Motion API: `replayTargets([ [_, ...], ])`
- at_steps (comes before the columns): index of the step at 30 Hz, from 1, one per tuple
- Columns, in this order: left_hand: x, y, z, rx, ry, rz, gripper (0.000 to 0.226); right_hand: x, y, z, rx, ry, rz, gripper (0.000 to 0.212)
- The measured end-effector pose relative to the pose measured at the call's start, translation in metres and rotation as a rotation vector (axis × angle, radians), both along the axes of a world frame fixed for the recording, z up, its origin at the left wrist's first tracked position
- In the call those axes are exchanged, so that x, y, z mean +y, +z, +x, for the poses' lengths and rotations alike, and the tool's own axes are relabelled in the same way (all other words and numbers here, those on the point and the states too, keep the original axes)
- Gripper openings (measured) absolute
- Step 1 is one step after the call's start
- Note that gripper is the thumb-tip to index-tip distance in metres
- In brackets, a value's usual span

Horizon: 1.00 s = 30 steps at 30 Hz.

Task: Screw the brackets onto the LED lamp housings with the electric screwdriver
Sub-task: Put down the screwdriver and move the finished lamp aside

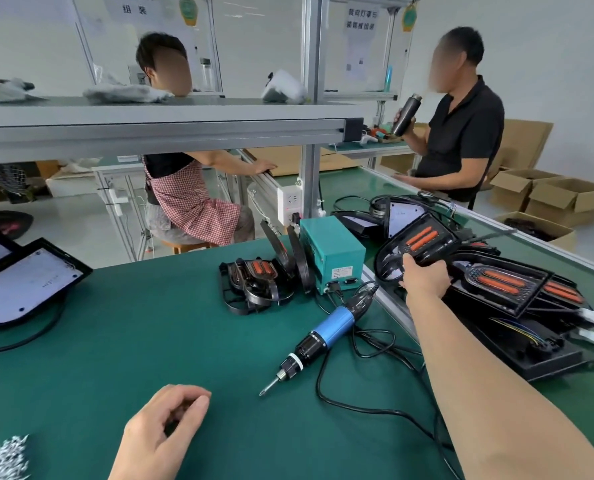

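Note:
My right hand (423,277) reaches out to the right and grips the near edge of a black LED lamp housing (418,245) with orange strips, lifted off a pile of several housings (510,285). My left hand (163,431) rests low on the green mat, fingers curled loosely; whether it holds anything I cannot tell. The electric screwdriver (323,334), blue-bodied with a black cord, lies on the mat between my hands, bit pointing toward me. A heap of black brackets (254,282) sits beside the teal power supply (330,252).
Silver screws (6,459) lie piled at the bottom left. Two finished lamps (21,282) lie face up at the left edge. An aluminium rail (389,306) divides the mat from the conveyor. Two people stand and sit behind the bench, and cardboard boxes (552,199) are at far right.

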State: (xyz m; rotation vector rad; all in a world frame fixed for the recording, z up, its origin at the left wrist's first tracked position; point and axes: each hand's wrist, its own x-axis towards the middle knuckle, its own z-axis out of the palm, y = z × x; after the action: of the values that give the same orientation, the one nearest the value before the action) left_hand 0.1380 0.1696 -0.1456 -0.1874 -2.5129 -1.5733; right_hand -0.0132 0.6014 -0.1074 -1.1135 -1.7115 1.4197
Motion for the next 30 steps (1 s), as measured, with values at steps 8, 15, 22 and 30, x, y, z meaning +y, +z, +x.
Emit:
replayTargets([
  [8, -0.001, -0.003, -0.002, 0.007, 0.003, 0.007, 0.028, 0.016, 0.011, -0.021, -0.051, 0.033, -0.115, 0.063],
  [15, -0.001, -0.001, -0.002, 0.001, -0.006, 0.02, 0.028, 0.006, 0.015, -0.022, 0.055, 0.028, -0.236, 0.058],
  [22, -0.001, 0.001, -0.001, 0.001, -0.009, 0.013, 0.018, -0.026, 0.018, -0.011, 0.169, -0.023, -0.304, 0.061],
  [30, -0.002, 0.002, 0.001, -0.003, -0.013, 0.027, 0.018, -0.106, 0.039, 0.02, 0.391, 0.069, -0.276, 0.063],
])
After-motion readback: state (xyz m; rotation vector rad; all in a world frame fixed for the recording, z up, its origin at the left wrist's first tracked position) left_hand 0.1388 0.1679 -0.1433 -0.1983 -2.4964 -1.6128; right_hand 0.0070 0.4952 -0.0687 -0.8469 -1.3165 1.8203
